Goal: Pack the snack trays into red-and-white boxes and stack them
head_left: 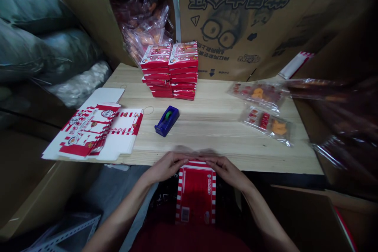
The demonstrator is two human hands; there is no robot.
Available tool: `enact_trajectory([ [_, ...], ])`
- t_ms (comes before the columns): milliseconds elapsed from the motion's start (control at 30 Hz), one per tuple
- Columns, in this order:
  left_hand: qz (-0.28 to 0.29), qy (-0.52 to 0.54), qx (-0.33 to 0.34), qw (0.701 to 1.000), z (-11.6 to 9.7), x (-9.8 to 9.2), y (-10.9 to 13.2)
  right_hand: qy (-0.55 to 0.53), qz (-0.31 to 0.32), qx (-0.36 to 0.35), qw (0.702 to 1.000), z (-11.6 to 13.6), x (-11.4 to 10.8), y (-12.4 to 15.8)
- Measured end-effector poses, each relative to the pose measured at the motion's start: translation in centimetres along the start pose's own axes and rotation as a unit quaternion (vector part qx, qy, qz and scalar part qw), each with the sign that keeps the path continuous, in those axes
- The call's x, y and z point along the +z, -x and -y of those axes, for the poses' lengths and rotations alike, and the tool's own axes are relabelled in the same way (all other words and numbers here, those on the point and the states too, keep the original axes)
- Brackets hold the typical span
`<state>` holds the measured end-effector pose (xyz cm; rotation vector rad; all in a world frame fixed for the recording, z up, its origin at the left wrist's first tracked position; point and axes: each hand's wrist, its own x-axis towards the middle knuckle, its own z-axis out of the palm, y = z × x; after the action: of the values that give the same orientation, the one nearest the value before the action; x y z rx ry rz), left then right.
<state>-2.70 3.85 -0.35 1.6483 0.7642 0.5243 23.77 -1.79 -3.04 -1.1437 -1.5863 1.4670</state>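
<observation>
Both of my hands grip a red-and-white striped carton at its far end, just below the near edge of the wooden table. My left hand clasps the carton's upper left corner, fingers curled. My right hand clasps the upper right corner the same way. The fingertips are blurred by motion. The carton lies lengthwise toward me over my lap, its barcode end nearest me.
A blue tape dispenser sits mid-table. Flat unfolded cartons lie at the left edge. Two stacks of finished red boxes stand at the back. Clear bags of orange toys lie at right. Cardboard boxes surround the table.
</observation>
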Motion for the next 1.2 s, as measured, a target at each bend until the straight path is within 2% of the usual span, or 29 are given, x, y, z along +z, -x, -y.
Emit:
enact_trajectory([
  [67,0.048,-0.037,0.018,0.998,-0.3,0.1,1.0,0.031,0.009,-0.013,0.999,0.2,0.0,0.9],
  [100,0.053,-0.045,0.022,0.997,-0.2,0.2,1.4,0.036,0.013,-0.013,0.999,0.3,0.0,1.3],
  [233,0.005,0.002,-0.007,1.000,1.3,1.1,2.4,-0.029,-0.005,0.009,1.000,0.1,1.1,2.0],
  [333,-0.018,0.030,-0.030,0.999,2.0,1.8,2.3,-0.126,-0.069,0.037,0.989,-0.6,2.2,1.6],
  [433,-0.040,-0.001,-0.026,0.999,2.3,1.2,1.5,-0.141,-0.135,0.056,0.979,-1.4,3.0,1.3],
  [467,-0.084,-0.024,-0.020,0.996,2.4,0.6,1.0,-0.139,-0.149,0.066,0.977,-1.6,3.1,1.4],
  [500,-0.155,-0.054,-0.019,0.986,2.6,-0.4,0.4,-0.139,-0.161,0.076,0.974,-1.8,3.1,1.4],
  [567,-0.333,-0.111,-0.029,0.936,3.3,-2.9,-1.0,-0.140,-0.186,0.086,0.969,-1.8,2.7,1.6],
  [600,-0.404,-0.131,-0.043,0.905,3.7,-4.4,-1.8,-0.140,-0.197,0.086,0.967,-1.6,2.4,1.7],
  [633,-0.440,-0.138,-0.059,0.886,4.2,-5.8,-2.5,-0.139,-0.209,0.080,0.965,-1.3,1.9,1.8],
  [667,-0.449,-0.136,-0.074,0.880,4.7,-7.1,-3.2,-0.137,-0.222,0.071,0.963,-0.7,1.4,1.8],
  [733,-0.426,-0.113,-0.096,0.893,5.8,-9.1,-4.4,-0.123,-0.255,0.035,0.958,0.9,0.3,1.7],
  [833,-0.389,-0.059,-0.107,0.913,6.9,-10.3,-5.4,-0.071,-0.328,-0.074,0.939,3.4,-0.9,0.9],
  [900,-0.384,-0.023,-0.097,0.918,7.0,-10.2,-5.6,-0.024,-0.370,-0.149,0.917,4.5,-1.1,0.1],
  [967,-0.389,0.009,-0.081,0.918,6.8,-9.9,-5.5,0.027,-0.384,-0.199,0.901,4.8,-0.7,-0.9],
  [1100,-0.400,0.057,-0.055,0.913,6.3,-9.1,-4.5,0.120,-0.355,-0.240,0.895,4.1,0.6,-2.1],
  [1200,-0.415,0.065,-0.048,0.906,6.6,-8.3,-3.3,0.159,-0.334,-0.256,0.893,3.9,1.0,-2.1],
])
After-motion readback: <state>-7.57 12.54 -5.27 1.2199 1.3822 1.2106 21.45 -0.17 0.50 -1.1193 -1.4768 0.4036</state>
